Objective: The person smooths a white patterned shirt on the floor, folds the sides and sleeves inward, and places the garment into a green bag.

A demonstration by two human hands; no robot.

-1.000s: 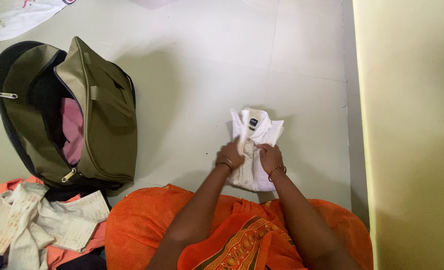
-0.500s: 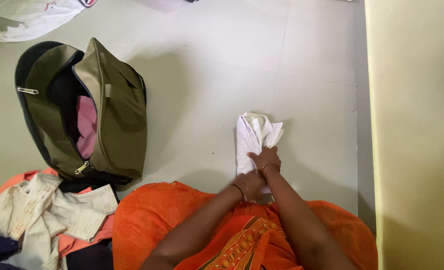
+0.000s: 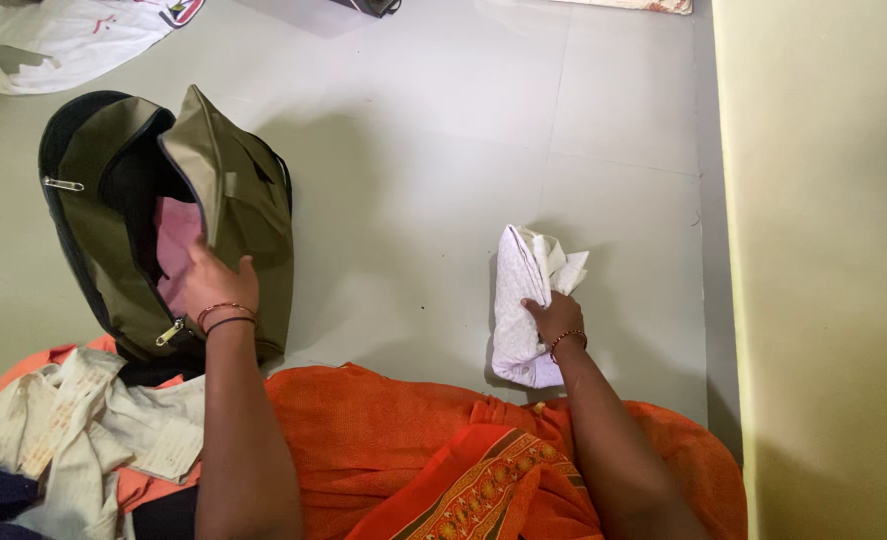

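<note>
My right hand (image 3: 554,318) grips a folded white shirt (image 3: 520,300) lying on the pale tiled floor in front of my knees. My left hand (image 3: 214,283) is at the mouth of an olive-green bag (image 3: 244,215) to the left, fingers on the edge of its open flap. Pink cloth (image 3: 176,250) shows inside the bag. Both wrists wear bangles. My orange garment (image 3: 414,450) covers my lap at the bottom of the view.
A heap of cream, orange and dark clothes (image 3: 74,440) lies at the lower left beside the bag. A white cloth (image 3: 64,35) lies at the top left. A yellow wall (image 3: 824,270) runs down the right side.
My left hand has left the shirt and swung left to the bag's opening. The right hand stays on the shirt, which is now folded narrower.
</note>
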